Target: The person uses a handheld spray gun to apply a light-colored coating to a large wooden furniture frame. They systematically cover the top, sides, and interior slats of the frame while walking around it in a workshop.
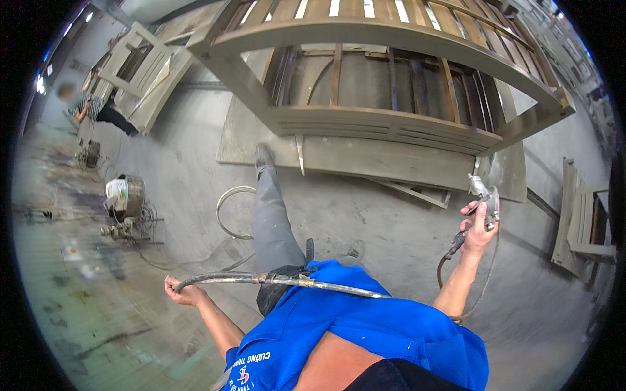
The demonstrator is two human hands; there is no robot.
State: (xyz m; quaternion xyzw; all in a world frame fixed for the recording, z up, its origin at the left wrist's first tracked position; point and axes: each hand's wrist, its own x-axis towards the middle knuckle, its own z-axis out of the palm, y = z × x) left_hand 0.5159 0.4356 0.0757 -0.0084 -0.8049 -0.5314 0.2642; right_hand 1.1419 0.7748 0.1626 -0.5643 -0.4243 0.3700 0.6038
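Note:
In my right hand [478, 236] is a metal spray gun [484, 193], its nozzle pointing up toward the slatted wooden furniture frame [391, 120]. The fingers wrap round its handle, and a thin hose hangs from it past my forearm. Out to the left, my left hand [187, 292] is closed on a grey hose [225, 277] that runs across the front of my blue shirt. The gun is apart from the frame's lower right corner. The frame has a curved front rail and a slatted top, and it rests on a broad flat board [365, 156].
A metal pot with hoses [127, 195] stands on the stained floor at left. A looped hose [225, 212] lies by my leg. Far left, a person in a striped top [85, 107] is near another frame [140, 62]. More wooden parts [580, 221] stand at right.

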